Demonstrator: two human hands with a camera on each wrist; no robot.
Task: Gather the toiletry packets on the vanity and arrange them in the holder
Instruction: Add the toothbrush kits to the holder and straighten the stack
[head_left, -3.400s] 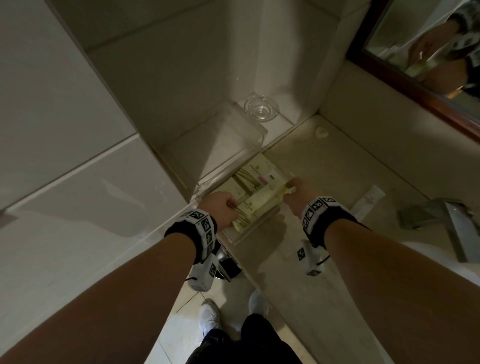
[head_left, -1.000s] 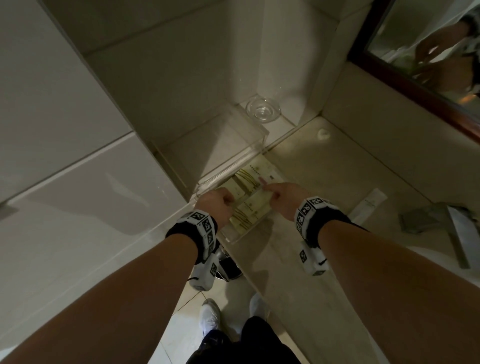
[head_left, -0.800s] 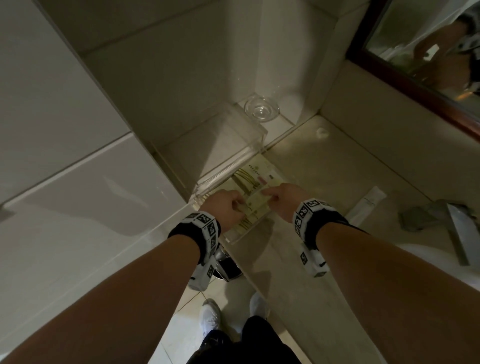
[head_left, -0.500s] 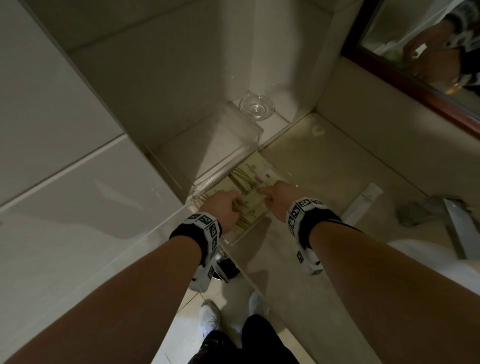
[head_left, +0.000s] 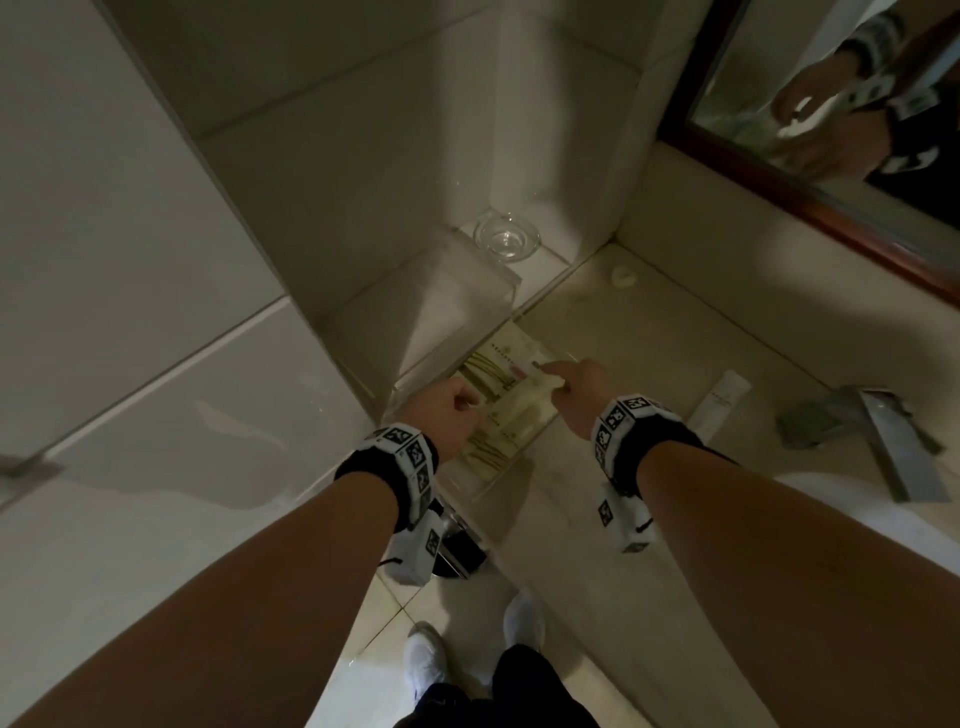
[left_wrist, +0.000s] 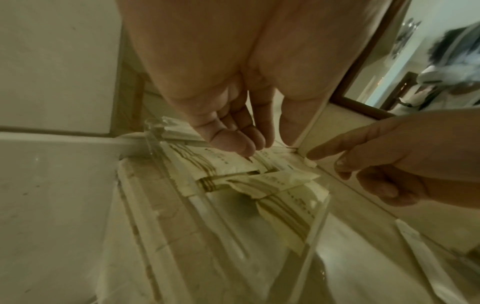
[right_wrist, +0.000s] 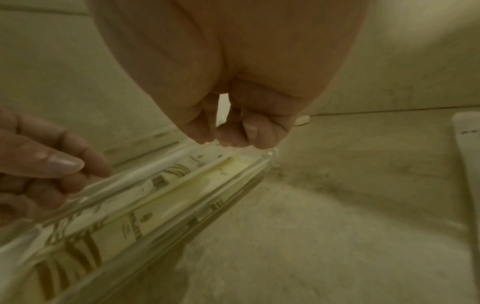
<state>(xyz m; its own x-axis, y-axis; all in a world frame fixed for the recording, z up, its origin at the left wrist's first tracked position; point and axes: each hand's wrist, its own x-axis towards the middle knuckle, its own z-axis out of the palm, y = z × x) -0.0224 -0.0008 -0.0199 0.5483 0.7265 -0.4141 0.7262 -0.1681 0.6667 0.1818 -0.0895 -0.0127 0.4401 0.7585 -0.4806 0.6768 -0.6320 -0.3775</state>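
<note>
At the counter's back-left corner, cream packets (head_left: 498, 410) lie stacked in the clear holder (head_left: 470, 486). The left hand (head_left: 449, 418), fingers loosely curled, touches the stack; the right hand (head_left: 579, 397) points one finger at it, other fingers curled. A white tube (head_left: 719, 408) lies nearby.

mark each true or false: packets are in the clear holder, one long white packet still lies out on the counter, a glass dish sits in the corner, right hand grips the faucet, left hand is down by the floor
1. Packets lie in the clear holder: true.
2. A long white packet lies on the counter outside the holder: true.
3. A glass dish sits in the corner: true.
4. The right hand grips the faucet: false, it points its forefinger at the packets.
5. The left hand is by the floor: false, it is at the holder.
</note>
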